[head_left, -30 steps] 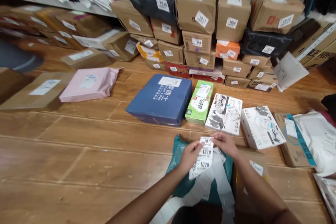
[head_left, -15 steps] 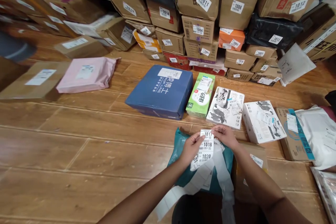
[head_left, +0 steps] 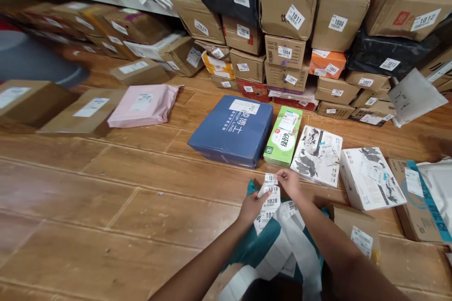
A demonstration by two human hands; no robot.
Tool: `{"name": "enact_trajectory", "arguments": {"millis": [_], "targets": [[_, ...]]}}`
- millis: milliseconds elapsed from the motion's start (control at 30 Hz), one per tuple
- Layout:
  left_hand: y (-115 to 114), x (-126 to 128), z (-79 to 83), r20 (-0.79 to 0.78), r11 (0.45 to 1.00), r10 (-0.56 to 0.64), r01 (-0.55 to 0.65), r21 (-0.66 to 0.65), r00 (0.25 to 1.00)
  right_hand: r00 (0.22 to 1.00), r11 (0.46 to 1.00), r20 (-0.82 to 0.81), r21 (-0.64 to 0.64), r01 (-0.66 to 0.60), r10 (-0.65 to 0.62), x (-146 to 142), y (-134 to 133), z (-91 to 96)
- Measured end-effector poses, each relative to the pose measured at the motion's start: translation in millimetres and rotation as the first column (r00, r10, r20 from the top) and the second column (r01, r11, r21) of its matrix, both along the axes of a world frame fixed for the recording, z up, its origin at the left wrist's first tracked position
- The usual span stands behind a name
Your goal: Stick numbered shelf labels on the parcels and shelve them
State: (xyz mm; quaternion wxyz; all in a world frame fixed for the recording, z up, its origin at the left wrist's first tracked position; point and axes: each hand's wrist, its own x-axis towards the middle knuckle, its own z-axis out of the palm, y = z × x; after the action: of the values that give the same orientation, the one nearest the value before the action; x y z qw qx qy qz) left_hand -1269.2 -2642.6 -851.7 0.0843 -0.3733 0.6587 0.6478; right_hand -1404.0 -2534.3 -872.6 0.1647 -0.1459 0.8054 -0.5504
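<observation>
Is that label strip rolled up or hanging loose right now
Loose: white lengths of the label strip trail over the teal package, below the numbered part in the left hand.

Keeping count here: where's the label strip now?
Head view, below and right of centre: the label strip is held by the left hand and right hand, over the teal parcel.

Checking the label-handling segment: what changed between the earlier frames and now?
The left hand has moved its thumb down the label strip onto the 1018 label. The top label, pinched at its right edge by the right hand, now bends away from the strip. Nothing visibly let go. Unchanged: blue box and green box, side by side.
</observation>
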Motion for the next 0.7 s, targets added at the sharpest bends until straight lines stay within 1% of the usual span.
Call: {"name": "enact_trajectory", "arguments": {"millis": [133, 233, 333, 567, 633, 700], "targets": [[-5.7, 12.9, -6.0, 0.004, 0.995, -0.091, 0.091, -0.049, 0.996, 0.977, 0.981, -0.13, 0.079, 0.179, -0.168, -10.2, -23.0, -14.2], [-2.8, 22.1, -10.1, -0.007, 0.991, -0.128, 0.127, -0.049, 0.992, 0.945, 0.951, -0.21, 0.129, 0.282, -0.252, -6.1, -29.5, -19.7], [-1.6, 24.5, -12.2, -0.025, 0.99, -0.137, 0.136, -0.033, 0.99, 0.905, 0.911, -0.269, 0.159, 0.38, -0.33, 1.6, -30.2, -23.0], [-1.0, 18.5, -9.9, -0.062, 0.994, -0.112, 0.113, 0.011, 0.992, 0.798, 0.806, -0.321, 0.147, 0.574, -0.51, -1.5, -26.1, -28.9], [0.3, 17.2, -8.5, -0.063, 0.994, -0.105, 0.107, 0.027, 0.992, 0.781, 0.793, -0.319, 0.127, 0.596, -0.537, 0.6, -28.7, -32.2], [1.4, 16.6, -6.7, -0.064, 0.994, -0.096, 0.099, 0.047, 0.993, 0.775, 0.792, -0.314, 0.103, 0.602, -0.548, 5.1, -34.2, -36.0]]}}
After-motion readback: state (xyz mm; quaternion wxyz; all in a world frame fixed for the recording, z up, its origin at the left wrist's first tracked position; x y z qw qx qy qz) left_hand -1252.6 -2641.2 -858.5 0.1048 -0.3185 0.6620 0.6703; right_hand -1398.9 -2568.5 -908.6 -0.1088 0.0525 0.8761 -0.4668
